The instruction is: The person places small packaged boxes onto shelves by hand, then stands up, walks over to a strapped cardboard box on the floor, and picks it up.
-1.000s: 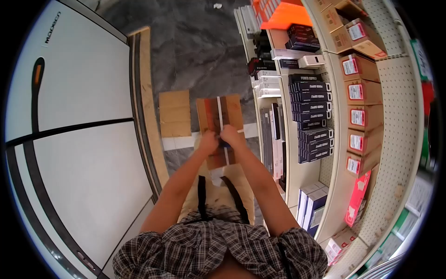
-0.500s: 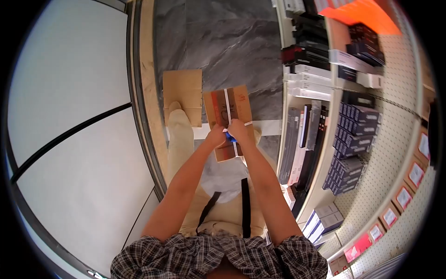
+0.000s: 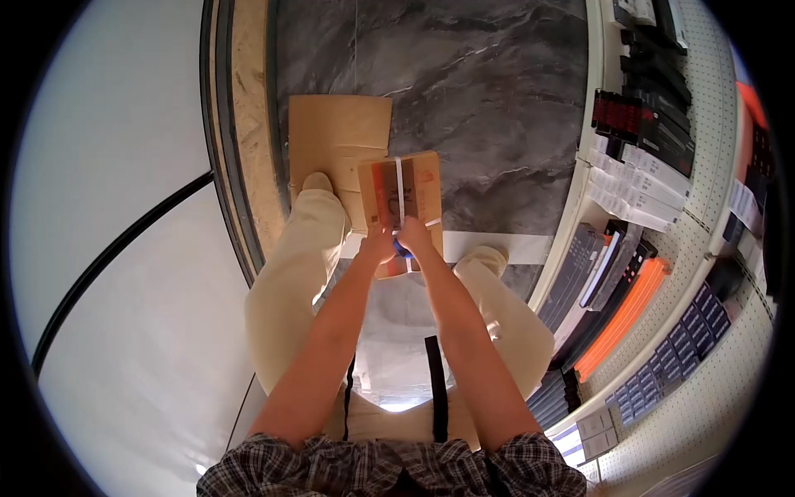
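A cardboard box with white straps running lengthwise and across it hangs in front of my legs. My left hand is closed at the middle of the box, beside the strap crossing. Right next to it, my right hand is closed too, with a small blue item showing between the hands. What the fingers grip is hidden; it lies at the straps. Behind the box, a flat piece of brown cardboard lies on the floor by my left foot.
A white panelled surface stands at the left, edged by a wooden strip. On the right, shelves hold black and white boxes, an orange item and small dark boxes. Dark marbled floor lies ahead.
The view has tilted down and shifted left, so the shelves sit farther right. My legs have come into view, spread apart. Both hands remain at the strapped box.
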Available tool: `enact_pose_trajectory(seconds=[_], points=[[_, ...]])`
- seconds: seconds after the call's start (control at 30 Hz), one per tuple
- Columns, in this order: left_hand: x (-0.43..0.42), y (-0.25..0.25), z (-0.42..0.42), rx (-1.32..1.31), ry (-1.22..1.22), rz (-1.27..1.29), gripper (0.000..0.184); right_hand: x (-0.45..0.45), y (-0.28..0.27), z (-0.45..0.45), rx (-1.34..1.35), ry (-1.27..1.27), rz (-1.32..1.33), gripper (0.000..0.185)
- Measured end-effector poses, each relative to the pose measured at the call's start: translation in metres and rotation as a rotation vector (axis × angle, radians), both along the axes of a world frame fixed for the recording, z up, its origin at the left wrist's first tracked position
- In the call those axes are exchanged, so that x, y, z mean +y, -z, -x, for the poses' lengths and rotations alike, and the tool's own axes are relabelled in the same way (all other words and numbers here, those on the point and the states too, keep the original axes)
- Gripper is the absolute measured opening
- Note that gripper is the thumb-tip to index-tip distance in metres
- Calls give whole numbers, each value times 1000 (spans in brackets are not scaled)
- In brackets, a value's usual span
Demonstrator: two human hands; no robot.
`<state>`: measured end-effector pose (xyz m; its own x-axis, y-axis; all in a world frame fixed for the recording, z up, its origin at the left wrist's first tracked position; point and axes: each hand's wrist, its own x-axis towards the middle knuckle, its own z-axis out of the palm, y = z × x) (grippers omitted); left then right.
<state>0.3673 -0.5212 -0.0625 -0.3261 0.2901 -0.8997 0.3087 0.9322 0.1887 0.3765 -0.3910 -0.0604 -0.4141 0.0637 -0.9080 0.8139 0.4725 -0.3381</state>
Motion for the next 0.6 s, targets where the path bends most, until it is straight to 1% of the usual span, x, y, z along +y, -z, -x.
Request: enact_pose_trajectory(seconds=[0.03,0.1,0.17,0.2,0.23,0.3,0.33,0.37,0.43,0.47,0.5,0.57,0.6], points=[[-6,3,0,-1,0,7,42,-6,6,1,-6,-15,41,30],[-16,5,-1,19,-131,70,54,-18,18,-7,-23,-6,69,29],[-48,21,-20,31,-110,58,52,-37,46,-32,86,115,48,25],[-55,15,-20,47,-86,45,49,-39,46,-31,32,165,93,23],[-56,6,-24,36,-80,48,49,-41,34,-40,21,171,94,23],[-43,-19,-9,122,-208,-68,44,-46,0,-45,323,108,148,22],[-18,-47,4,192,-282,-106,46,-53,-12,-51,252,193,136,19],[-7,-62,12,191,-270,-115,46,-51,-25,-59,255,205,126,19],[16,-93,25,238,-254,-209,41,-44,-49,-79,293,433,261,21],[27,-112,33,242,-235,-228,41,-39,-59,-90,251,541,322,22],[39,-133,42,241,-207,-262,38,-26,-83,-93,264,561,305,22],[63,-180,61,242,-133,-338,32,5,-141,-91,250,730,92,36],[78,-203,70,189,-113,-321,33,26,-175,-85,276,760,69,36]])
